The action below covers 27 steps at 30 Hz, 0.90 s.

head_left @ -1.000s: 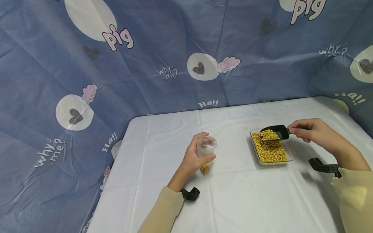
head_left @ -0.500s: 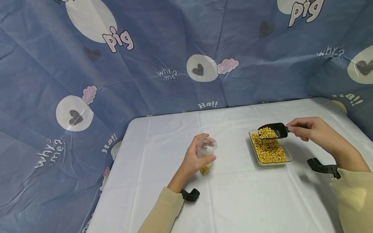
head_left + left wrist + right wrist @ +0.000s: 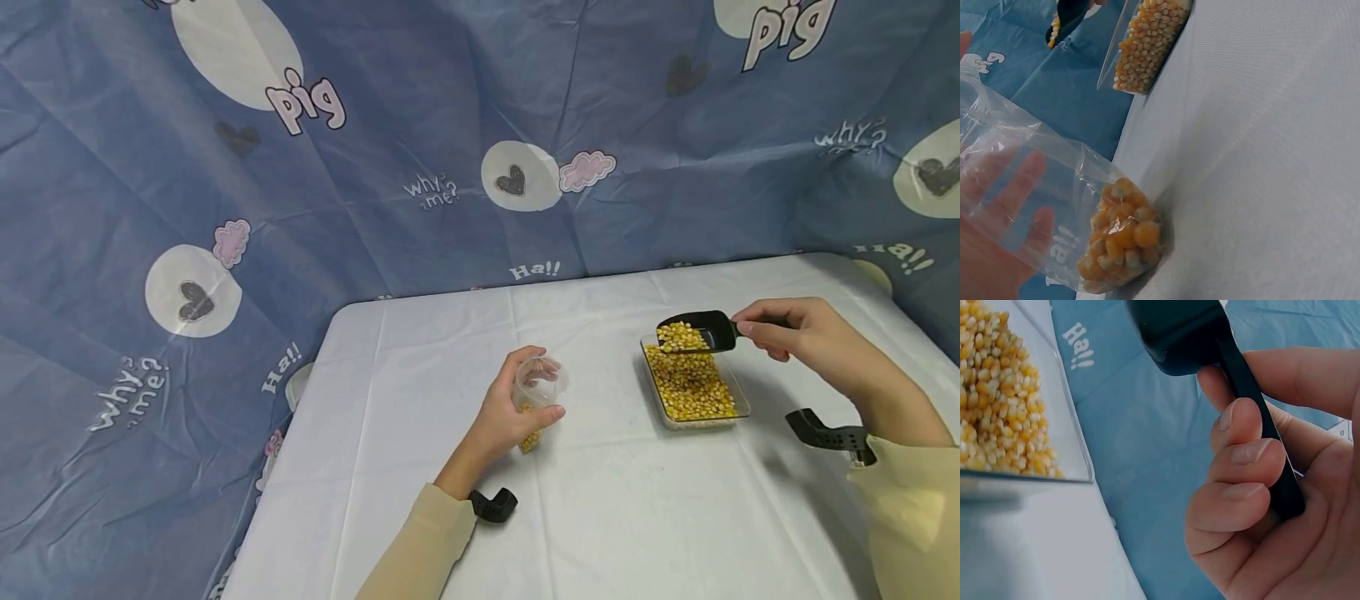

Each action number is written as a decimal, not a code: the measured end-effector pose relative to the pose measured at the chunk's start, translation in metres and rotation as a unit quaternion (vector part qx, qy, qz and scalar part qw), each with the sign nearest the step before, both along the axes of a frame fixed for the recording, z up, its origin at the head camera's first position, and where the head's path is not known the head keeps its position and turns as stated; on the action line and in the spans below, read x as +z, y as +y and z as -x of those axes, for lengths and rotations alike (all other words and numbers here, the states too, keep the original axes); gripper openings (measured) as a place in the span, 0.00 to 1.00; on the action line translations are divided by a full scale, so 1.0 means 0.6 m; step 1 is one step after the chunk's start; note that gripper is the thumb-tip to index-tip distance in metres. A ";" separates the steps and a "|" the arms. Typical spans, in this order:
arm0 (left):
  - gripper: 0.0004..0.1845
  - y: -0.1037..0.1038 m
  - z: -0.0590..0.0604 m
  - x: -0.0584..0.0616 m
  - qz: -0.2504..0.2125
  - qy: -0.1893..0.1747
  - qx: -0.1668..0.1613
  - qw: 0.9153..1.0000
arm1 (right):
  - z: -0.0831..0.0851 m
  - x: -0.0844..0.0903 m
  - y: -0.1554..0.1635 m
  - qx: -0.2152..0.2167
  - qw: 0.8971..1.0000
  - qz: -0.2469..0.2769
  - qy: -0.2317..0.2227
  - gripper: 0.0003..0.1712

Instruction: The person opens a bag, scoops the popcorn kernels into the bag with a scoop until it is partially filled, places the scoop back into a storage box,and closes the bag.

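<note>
Head view: one bag (image 3: 534, 395) in left fingers (image 3: 519, 358), one scoop (image 3: 717, 330) in right fingers (image 3: 767, 310)

Head view facing down, wrist close-ups, corn (image 3: 690, 387) shared

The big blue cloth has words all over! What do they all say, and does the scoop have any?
"pig": twice, high on the big blue cloth.
"why? me?": on the cloth, in the middle and at left; at right only "why?" reads clearly.
"Ha!!": on the cloth, three times near the table.
Top left marks: cut off, unreadable.
Left wrist view: some cloth letters too blurred to read.
The black scoop: no writing that shows.
</note>
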<state>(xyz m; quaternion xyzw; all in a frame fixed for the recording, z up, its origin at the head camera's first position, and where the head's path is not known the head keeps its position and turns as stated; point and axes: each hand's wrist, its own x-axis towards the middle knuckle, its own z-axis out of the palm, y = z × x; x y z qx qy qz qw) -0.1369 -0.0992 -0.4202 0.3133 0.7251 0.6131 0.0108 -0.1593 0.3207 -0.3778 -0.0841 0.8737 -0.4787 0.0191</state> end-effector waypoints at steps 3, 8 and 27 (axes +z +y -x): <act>0.40 0.000 0.009 -0.021 0.003 0.003 0.002 1.000 | -0.003 0.004 -0.006 -0.002 1.000 0.006 0.004 0.14; 0.42 -0.001 0.020 -0.046 0.019 0.013 0.009 1.000 | -0.009 0.013 -0.018 0.000 1.000 0.014 0.010 0.13; 0.42 0.009 0.012 -0.045 0.056 0.032 0.017 0.998 | -0.026 0.048 -0.060 0.007 0.999 0.030 0.025 0.12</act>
